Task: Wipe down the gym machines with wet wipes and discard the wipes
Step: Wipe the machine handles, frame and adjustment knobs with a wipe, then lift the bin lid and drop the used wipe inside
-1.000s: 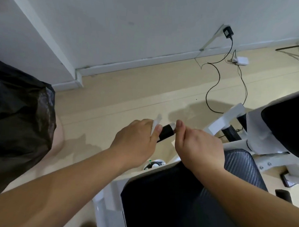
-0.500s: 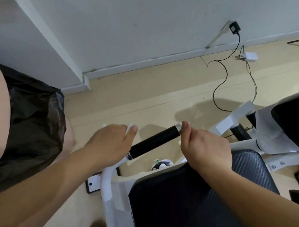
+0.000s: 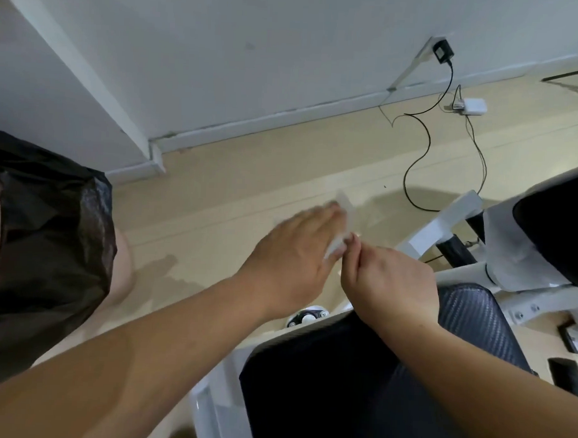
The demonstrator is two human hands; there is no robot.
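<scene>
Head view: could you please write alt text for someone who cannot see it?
A left hand holds a white wet wipe, the right hand close beside it, above a black machine pad; black bag at left.

A blurred white wet wipe (image 3: 343, 210) pokes from the left hand (image 3: 292, 258) above the black-padded, white-framed gym machine (image 3: 307, 385).

The seat pad (image 3: 472, 313) shows a black woven, carbon-like texture with a dull sheen; the machine frame (image 3: 446, 225) is smooth glossy white — the bin bag (image 3: 48, 235) thin, crinkled black plastic.
</scene>
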